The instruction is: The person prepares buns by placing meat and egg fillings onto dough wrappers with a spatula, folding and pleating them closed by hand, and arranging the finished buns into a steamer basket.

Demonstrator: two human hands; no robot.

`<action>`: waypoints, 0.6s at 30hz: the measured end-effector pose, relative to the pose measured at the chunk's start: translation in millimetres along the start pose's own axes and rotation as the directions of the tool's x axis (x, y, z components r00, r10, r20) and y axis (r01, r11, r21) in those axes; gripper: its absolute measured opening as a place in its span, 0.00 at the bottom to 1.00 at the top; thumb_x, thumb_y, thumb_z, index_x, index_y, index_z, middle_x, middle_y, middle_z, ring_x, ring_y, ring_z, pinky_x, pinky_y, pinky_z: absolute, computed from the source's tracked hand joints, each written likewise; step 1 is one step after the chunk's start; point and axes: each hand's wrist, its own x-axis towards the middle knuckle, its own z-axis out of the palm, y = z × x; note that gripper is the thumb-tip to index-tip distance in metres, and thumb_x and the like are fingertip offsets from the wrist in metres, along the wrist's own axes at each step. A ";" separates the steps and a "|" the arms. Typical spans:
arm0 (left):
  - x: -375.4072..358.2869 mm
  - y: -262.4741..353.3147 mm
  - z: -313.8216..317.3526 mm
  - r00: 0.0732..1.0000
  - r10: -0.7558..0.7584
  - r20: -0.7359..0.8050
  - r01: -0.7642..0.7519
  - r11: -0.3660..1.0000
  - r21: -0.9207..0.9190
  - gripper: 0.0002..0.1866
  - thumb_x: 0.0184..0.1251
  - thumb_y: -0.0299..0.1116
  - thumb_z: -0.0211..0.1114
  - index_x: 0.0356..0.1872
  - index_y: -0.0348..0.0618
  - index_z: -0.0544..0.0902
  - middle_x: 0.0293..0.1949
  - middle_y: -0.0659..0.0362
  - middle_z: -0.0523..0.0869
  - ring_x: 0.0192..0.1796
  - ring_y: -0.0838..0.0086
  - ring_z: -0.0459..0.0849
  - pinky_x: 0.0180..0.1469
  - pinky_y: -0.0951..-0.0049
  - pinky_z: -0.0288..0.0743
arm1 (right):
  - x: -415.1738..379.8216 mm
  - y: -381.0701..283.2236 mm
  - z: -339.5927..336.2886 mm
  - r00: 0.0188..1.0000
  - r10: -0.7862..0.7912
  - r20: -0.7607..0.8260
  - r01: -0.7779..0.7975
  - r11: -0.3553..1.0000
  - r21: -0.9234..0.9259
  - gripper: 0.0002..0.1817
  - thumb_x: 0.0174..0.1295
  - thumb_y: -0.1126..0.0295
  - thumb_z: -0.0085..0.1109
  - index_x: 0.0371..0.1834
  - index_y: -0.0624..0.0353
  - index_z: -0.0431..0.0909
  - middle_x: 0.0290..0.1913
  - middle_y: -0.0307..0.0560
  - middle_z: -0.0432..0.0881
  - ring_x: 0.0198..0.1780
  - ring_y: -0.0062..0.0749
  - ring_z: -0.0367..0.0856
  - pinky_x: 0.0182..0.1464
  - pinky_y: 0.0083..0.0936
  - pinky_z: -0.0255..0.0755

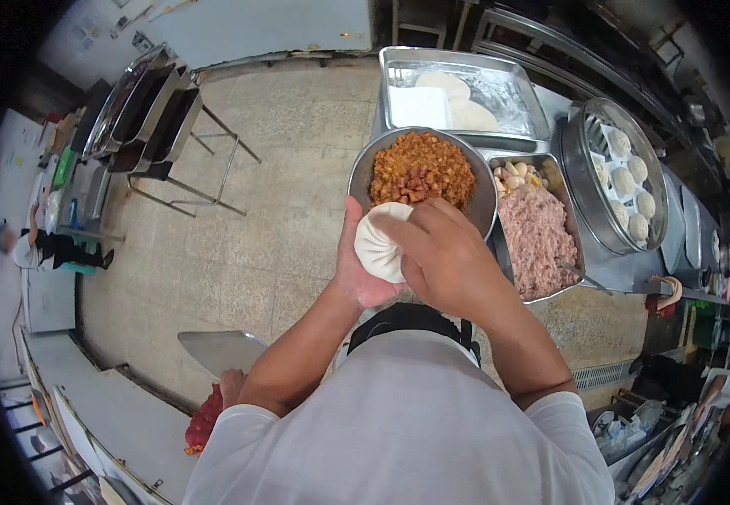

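A round white pleated bun (377,252) rests in the palm of my left hand (351,265), whose thumb lies along its side. Over its top, my right hand (459,265) pinches the gathered dough with thumb and fingers. Just beyond both hands stands a metal bowl (359,164) of chunky orange-brown filling (420,160), with redder diced pieces heaped in it. To the right, a metal pan (578,220) holds pink minced meat (535,236) and pale pieces (518,175) at its far end. A utensil handle (582,276) sticks out of the meat.
Behind the bowl, a floured tray (521,99) carries flat dough rounds (470,114) and white paper squares (418,108). A round steamer (580,189) with several buns stands at right. Trays sit on a metal stand (222,202) at left. Further left is a seated person (32,248). A red mesh bag (204,421) lies lower left.
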 end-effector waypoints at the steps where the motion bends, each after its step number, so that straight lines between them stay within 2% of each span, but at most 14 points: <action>1: 0.0 -0.1 0.8 1.000 -0.005 -0.017 0.005 1.000 0.017 0.50 0.63 0.82 0.37 0.67 0.50 0.75 0.64 0.54 0.79 0.67 0.57 0.77 0.67 0.48 0.71 | -1.2 1.8 -0.8 0.997 -0.035 0.062 0.033 0.999 0.032 0.11 0.49 0.77 0.61 0.37 0.63 0.76 0.34 0.54 0.77 0.39 0.51 0.77 0.43 0.42 0.73; 2: -0.4 0.6 0.9 1.000 -0.021 -0.016 0.021 1.000 0.023 0.50 0.63 0.82 0.37 0.67 0.50 0.75 0.64 0.54 0.79 0.67 0.57 0.77 0.67 0.48 0.71 | -2.3 3.4 -0.7 0.990 -0.067 0.122 0.059 0.996 0.068 0.11 0.50 0.76 0.61 0.38 0.63 0.76 0.34 0.54 0.77 0.41 0.51 0.77 0.44 0.41 0.73; 3: -1.9 -0.2 0.1 0.999 -0.037 0.019 0.037 0.999 -0.001 0.50 0.62 0.82 0.37 0.67 0.50 0.75 0.64 0.54 0.79 0.67 0.57 0.77 0.66 0.46 0.71 | -2.4 3.7 -0.9 0.992 -0.050 0.118 0.043 0.997 0.063 0.11 0.50 0.76 0.61 0.38 0.63 0.76 0.34 0.54 0.77 0.41 0.51 0.77 0.44 0.41 0.73; 7: -8.1 -4.2 -5.9 0.988 -0.076 0.132 0.082 0.996 -0.042 0.50 0.61 0.82 0.39 0.68 0.50 0.73 0.64 0.53 0.79 0.67 0.56 0.77 0.65 0.41 0.70 | -7.3 -3.9 -11.3 0.990 -0.049 0.129 0.064 0.992 -0.112 0.07 0.55 0.73 0.60 0.34 0.62 0.74 0.33 0.53 0.79 0.39 0.50 0.79 0.43 0.41 0.73; 9: -9.6 -5.7 1.1 0.989 -0.067 0.128 0.075 0.995 -0.059 0.50 0.61 0.82 0.39 0.67 0.50 0.73 0.64 0.53 0.79 0.66 0.56 0.77 0.65 0.42 0.71 | -11.3 -7.3 -14.6 0.989 -0.032 0.144 0.055 0.985 -0.163 0.06 0.57 0.73 0.60 0.33 0.62 0.74 0.32 0.53 0.79 0.37 0.50 0.79 0.42 0.42 0.73; 11: -7.3 -9.5 2.8 0.991 -0.061 0.122 0.070 0.995 -0.075 0.50 0.61 0.82 0.39 0.67 0.50 0.73 0.64 0.53 0.79 0.66 0.57 0.77 0.64 0.43 0.72 | -17.4 -10.0 -14.9 0.992 0.060 0.108 -0.038 0.981 -0.189 0.06 0.59 0.72 0.60 0.32 0.61 0.73 0.29 0.53 0.79 0.34 0.51 0.80 0.39 0.44 0.74; 12: -3.0 -10.8 -0.1 0.993 0.002 0.120 0.006 0.998 -0.062 0.49 0.63 0.81 0.40 0.68 0.50 0.73 0.64 0.53 0.79 0.66 0.57 0.78 0.66 0.46 0.71 | -20.6 -10.8 -13.9 0.993 0.062 0.103 -0.041 0.981 -0.192 0.06 0.59 0.72 0.60 0.32 0.61 0.73 0.29 0.53 0.79 0.34 0.51 0.80 0.39 0.44 0.74; 13: 0.1 -12.0 -1.8 0.991 0.063 0.121 -0.058 0.997 -0.045 0.47 0.65 0.79 0.40 0.68 0.50 0.73 0.64 0.53 0.79 0.65 0.57 0.78 0.67 0.48 0.70 | -23.7 -11.1 -12.2 0.988 0.134 0.075 -0.123 0.983 -0.138 0.06 0.59 0.73 0.61 0.33 0.61 0.74 0.29 0.53 0.79 0.33 0.51 0.80 0.38 0.44 0.74; 14: 1.2 -13.4 -2.8 0.990 0.058 0.126 -0.053 0.998 -0.038 0.47 0.65 0.79 0.40 0.68 0.50 0.73 0.64 0.53 0.79 0.65 0.57 0.78 0.67 0.48 0.70 | -26.0 -12.0 -12.2 0.977 0.206 0.050 -0.202 0.976 -0.081 0.06 0.58 0.73 0.62 0.35 0.61 0.75 0.29 0.54 0.79 0.33 0.52 0.81 0.37 0.45 0.74; 15: 2.2 -14.3 -2.0 0.984 0.087 0.155 -0.082 0.996 -0.041 0.47 0.65 0.79 0.40 0.68 0.49 0.73 0.63 0.53 0.79 0.65 0.58 0.78 0.67 0.49 0.71 | -27.4 -13.8 -14.8 0.978 0.206 0.041 -0.202 0.976 -0.085 0.06 0.58 0.73 0.62 0.35 0.61 0.75 0.29 0.54 0.79 0.33 0.52 0.81 0.37 0.45 0.74; 17: -0.5 -15.3 -1.0 0.976 0.117 0.182 -0.111 0.993 -0.046 0.47 0.66 0.79 0.40 0.68 0.49 0.72 0.63 0.53 0.80 0.65 0.58 0.78 0.66 0.50 0.72 | -30.6 -18.1 -21.7 0.979 0.184 -0.089 -0.156 0.953 0.258 0.09 0.55 0.75 0.64 0.40 0.61 0.78 0.31 0.52 0.80 0.34 0.51 0.81 0.38 0.43 0.75; 18: -5.1 -14.4 2.5 0.972 0.097 0.214 -0.089 0.995 -0.047 0.47 0.66 0.78 0.40 0.68 0.48 0.72 0.63 0.53 0.80 0.65 0.58 0.79 0.66 0.51 0.72 | -33.4 -18.1 -28.2 0.979 0.184 -0.089 -0.155 0.954 0.258 0.09 0.55 0.75 0.64 0.40 0.61 0.78 0.31 0.52 0.80 0.34 0.51 0.81 0.38 0.43 0.75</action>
